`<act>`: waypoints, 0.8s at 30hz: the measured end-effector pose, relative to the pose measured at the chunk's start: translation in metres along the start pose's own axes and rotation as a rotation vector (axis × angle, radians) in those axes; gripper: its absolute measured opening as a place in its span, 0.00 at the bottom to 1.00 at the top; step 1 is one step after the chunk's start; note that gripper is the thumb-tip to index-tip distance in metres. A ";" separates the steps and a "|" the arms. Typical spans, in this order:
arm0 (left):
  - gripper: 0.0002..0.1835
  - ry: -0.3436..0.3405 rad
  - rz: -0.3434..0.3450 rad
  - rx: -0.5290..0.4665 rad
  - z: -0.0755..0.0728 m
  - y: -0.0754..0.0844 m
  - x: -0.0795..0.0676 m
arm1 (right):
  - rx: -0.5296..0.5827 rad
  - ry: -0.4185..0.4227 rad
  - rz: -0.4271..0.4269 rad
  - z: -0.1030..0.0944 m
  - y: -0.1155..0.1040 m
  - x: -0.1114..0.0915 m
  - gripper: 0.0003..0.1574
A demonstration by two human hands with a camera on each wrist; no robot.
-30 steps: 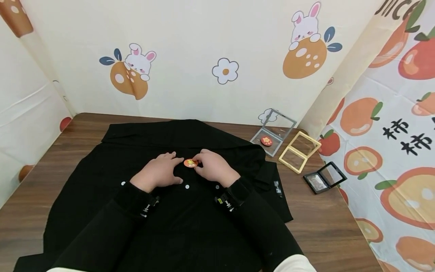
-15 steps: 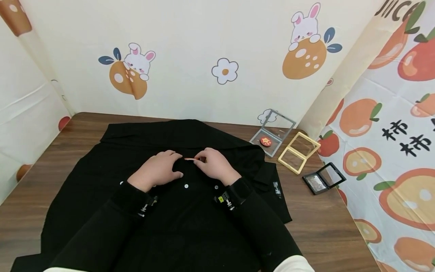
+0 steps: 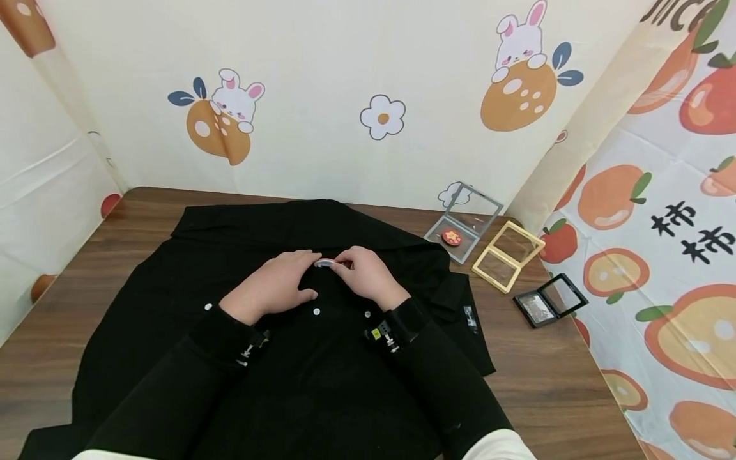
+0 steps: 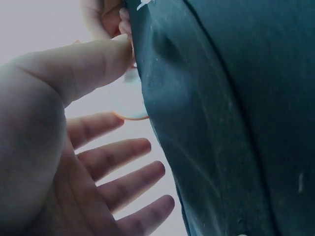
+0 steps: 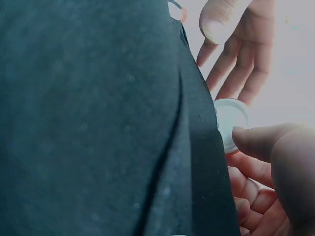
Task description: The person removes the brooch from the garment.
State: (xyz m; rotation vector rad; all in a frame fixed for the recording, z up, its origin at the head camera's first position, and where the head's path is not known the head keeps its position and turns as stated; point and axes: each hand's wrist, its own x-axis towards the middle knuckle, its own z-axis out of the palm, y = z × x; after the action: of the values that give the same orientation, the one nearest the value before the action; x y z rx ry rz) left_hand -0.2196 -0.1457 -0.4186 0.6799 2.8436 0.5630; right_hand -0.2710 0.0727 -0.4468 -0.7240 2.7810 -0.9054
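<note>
A round pin badge stands tilted over the front of a black buttoned shirt, which lies spread on the table. In the right wrist view the back of the badge shows pale and smooth. My right hand pinches it, thumb on the back and curled fingers behind. From the other side comes my left hand, its fingers nearly straight and spread. The left index fingertip meets the badge's rim in the left wrist view. The black cloth hides part of the badge in both wrist views.
At the right of the wooden table stands an open grey clear-lidded case with a red badge inside. Beside it are an open yellow case and an open black case. A printed curtain closes off the back.
The badge has turned from its red-orange face, through edge-on, to its pale back, and shifted slightly away from the body. The left hand has moved in to the badge's edge.
</note>
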 end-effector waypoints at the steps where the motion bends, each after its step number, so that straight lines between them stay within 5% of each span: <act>1: 0.41 0.003 0.006 -0.011 0.000 0.001 0.000 | 0.002 0.000 0.003 0.000 0.001 0.000 0.15; 11: 0.42 0.014 0.087 -0.055 0.001 0.003 -0.001 | 0.033 -0.014 0.050 -0.002 0.002 0.000 0.15; 24: 0.44 -0.009 0.040 -0.080 0.003 -0.006 0.001 | 0.029 -0.046 0.045 0.000 -0.005 0.001 0.13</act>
State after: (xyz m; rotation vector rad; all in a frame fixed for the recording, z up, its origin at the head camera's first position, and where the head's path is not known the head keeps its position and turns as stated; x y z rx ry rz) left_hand -0.2227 -0.1493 -0.4235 0.7246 2.7876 0.6737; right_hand -0.2697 0.0686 -0.4432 -0.6658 2.7273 -0.9072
